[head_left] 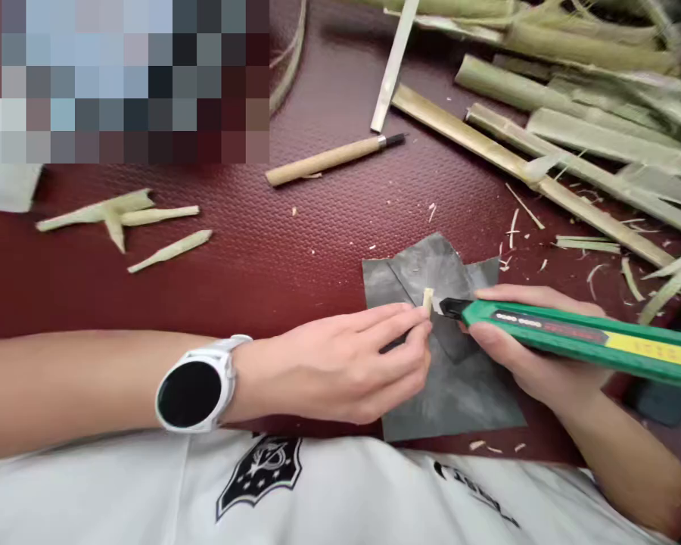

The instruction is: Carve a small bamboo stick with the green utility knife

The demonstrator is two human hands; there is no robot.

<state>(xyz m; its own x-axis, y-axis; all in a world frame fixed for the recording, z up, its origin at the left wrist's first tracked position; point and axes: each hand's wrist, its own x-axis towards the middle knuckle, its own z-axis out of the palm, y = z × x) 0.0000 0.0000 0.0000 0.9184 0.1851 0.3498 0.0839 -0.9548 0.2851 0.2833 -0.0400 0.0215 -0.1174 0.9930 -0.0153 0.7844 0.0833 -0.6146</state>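
Observation:
My left hand (363,363), with a white watch (196,390) on its wrist, pinches a small pale bamboo strip (427,298) whose upper end sticks out past the fingertips. In my right hand (539,363) is a green and yellow utility knife (579,337), its short blade out and pointing left, close beside the strip. I cannot tell whether the blade touches it. Under both hands lie dark grey sheets of sandpaper (454,401), one overlapping another.
Split bamboo strips (590,144) are piled at the upper right, with shavings near them. A wooden-handled carving tool (329,159) lies at the middle back. Several carved bamboo pieces (170,250) rest at the left on the dark red table (295,272). The upper left is pixelated.

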